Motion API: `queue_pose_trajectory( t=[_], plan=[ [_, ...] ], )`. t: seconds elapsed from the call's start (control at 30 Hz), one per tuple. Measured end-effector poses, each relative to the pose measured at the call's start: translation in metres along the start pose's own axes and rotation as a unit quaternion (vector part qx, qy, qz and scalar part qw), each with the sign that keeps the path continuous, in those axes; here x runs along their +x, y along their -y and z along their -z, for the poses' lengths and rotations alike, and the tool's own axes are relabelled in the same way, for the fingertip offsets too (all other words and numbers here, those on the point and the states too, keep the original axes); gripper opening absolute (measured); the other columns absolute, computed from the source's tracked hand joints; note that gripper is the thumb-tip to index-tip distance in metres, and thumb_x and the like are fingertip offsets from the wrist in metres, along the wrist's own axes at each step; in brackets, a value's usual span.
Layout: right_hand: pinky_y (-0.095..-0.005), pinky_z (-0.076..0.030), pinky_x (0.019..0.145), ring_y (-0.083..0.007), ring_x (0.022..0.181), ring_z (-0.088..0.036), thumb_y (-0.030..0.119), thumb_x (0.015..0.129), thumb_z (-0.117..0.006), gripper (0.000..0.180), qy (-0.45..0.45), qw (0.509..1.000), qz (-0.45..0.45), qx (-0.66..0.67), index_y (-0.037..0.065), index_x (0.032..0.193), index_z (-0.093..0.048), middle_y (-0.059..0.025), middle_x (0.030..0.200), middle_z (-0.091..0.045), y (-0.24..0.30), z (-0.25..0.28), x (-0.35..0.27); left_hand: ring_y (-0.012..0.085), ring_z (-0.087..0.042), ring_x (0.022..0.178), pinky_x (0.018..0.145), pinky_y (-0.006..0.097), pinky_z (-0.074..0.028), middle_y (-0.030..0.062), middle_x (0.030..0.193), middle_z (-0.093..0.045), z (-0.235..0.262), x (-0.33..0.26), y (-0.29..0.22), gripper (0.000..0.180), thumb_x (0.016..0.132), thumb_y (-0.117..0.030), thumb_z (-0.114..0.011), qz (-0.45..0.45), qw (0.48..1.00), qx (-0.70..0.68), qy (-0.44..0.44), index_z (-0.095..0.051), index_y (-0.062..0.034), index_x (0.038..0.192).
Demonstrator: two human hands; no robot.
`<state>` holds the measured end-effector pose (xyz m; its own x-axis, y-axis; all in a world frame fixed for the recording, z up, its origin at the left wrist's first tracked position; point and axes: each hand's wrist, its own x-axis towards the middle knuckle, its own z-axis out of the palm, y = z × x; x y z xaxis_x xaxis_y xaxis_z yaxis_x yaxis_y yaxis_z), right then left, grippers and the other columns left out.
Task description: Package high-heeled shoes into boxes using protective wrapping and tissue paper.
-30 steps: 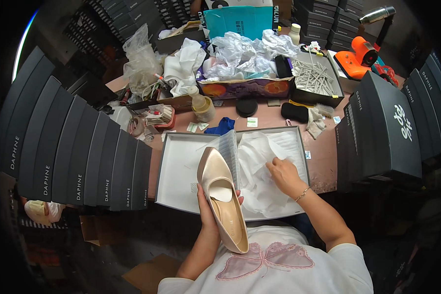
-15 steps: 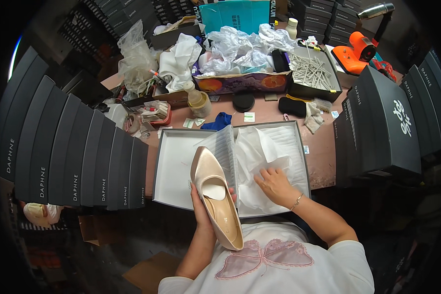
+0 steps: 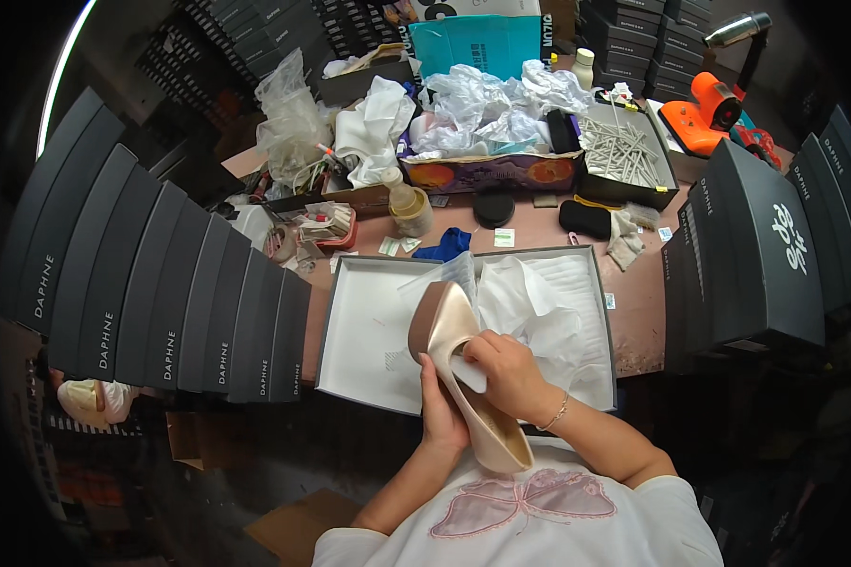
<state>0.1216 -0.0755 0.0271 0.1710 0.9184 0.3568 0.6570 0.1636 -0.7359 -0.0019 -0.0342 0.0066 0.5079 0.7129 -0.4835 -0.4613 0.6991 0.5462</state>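
Observation:
A champagne satin pointed-toe shoe (image 3: 455, 321) is held tilted over an open shoebox, turned so part of its brown sole shows. My left hand (image 3: 442, 416) wraps around it from below and the left. At the shoe's opening, my right hand (image 3: 509, 371) has its fingers closed on a white insert (image 3: 469, 374), which sticks partly out of the shoe. The fingertips are partly hidden. Beneath lies the grey-edged white shoebox (image 3: 361, 307), with white tissue paper (image 3: 525, 293) spread in its right half.
Dark shoeboxes stand in rows at left (image 3: 147, 283) and right (image 3: 756, 250). Behind are a bottle (image 3: 408, 208), a blue cloth (image 3: 444, 244), a black round tin (image 3: 494, 210), a carton (image 3: 492, 173) of crumpled paper and a box of white sticks (image 3: 624, 151).
My right hand has moved left from the tissue paper to the shoe's opening and closed on the white insert. My left hand has rolled the shoe, showing its sole. The view has shifted slightly.

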Motion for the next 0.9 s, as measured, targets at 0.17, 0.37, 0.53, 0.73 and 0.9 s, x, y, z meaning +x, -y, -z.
queue_pose_trajectory(
  t=[0.17,0.37,0.53,0.73,0.9],
  plan=[
    [-0.0429,-0.042,0.095,-0.0385,0.124,-0.043,0.004,0.067,-0.068,0.07,-0.101,0.985,0.043,-0.13,0.01,0.134,-0.047,-0.0193,0.136,-0.041,-0.015,-0.02,0.023,0.0272,-0.036,0.134,0.112,0.042,-0.03,0.0126,0.144,-0.036,0.008,-0.015,0.023,0.078,0.094,-0.063,-0.041,-0.011,0.998,0.034,0.052,-0.025,-0.0074,0.146],
    [-0.0474,-0.028,0.112,-0.0485,0.137,-0.024,0.0,0.062,-0.068,0.093,0.07,0.994,-0.025,0.074,0.013,0.147,-0.031,-0.0295,0.15,-0.015,0.007,0.021,0.013,0.0275,-0.042,0.131,0.109,0.044,-0.035,0.0133,0.143,-0.04,0.013,-0.016,0.018,0.071,0.095,-0.06,-0.04,0.057,0.997,0.009,0.042,-0.031,-0.0097,0.145],
    [-0.0513,-0.028,0.111,-0.0469,0.138,-0.022,0.007,0.063,-0.075,0.093,0.099,0.995,0.012,-0.012,0.013,0.146,-0.033,-0.0252,0.151,-0.018,0.005,0.019,-0.004,0.0265,-0.052,0.122,0.102,0.042,-0.043,0.0125,0.134,-0.05,0.002,-0.007,0.002,0.066,0.094,-0.059,-0.04,0.047,0.998,-0.006,0.045,-0.039,-0.0107,0.14],
    [-0.0426,-0.052,0.087,-0.0406,0.113,-0.053,0.018,0.072,-0.078,0.073,0.033,0.997,-0.074,-0.003,0.01,0.134,-0.039,-0.019,0.138,-0.036,-0.001,0.012,-0.007,0.0258,-0.053,0.118,0.099,0.041,-0.045,0.0114,0.128,-0.052,0.002,-0.009,0.01,0.069,0.091,-0.062,-0.044,0.1,0.994,-0.035,0.038,-0.042,-0.0104,0.136],
    [-0.0416,-0.054,0.08,-0.0381,0.108,-0.057,0.02,0.066,-0.081,0.08,0.1,0.988,-0.093,-0.072,0.015,0.134,-0.039,-0.0174,0.138,-0.036,0.012,0.026,-0.001,0.0258,-0.052,0.12,0.101,0.042,-0.043,0.012,0.132,-0.05,0.001,-0.007,0.01,0.069,0.091,-0.059,-0.048,0.092,0.995,0.015,0.046,-0.04,-0.0094,0.139]
  ],
)
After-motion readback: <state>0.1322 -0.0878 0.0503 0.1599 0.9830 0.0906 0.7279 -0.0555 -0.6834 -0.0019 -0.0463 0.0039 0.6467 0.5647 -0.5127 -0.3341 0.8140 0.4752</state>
